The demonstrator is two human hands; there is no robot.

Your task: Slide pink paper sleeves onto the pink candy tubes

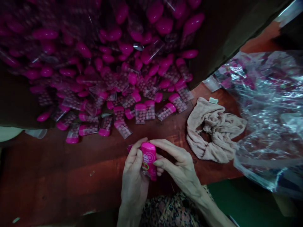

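Note:
Near the table's front edge, both my hands hold a small pink candy box (148,151) with a printed pink wrapper around it. My left hand (133,171) grips its left side, with the thumb along the front. On the right side, my right hand (181,165) has its index finger at the top corner and its thumb on the front. The wrapper's lower end hangs below the box, partly behind the fingers. Just beyond my hands lie several clear candy boxes (140,113) with pink caps and small round pink candies.
A large heap of pink-capped candy boxes (106,60) spills from a dark open carton (220,41) onto the red-brown table (59,176). To the right lie a crumpled beige cloth (215,132) and a clear plastic bag (272,126) with pink pieces showing inside.

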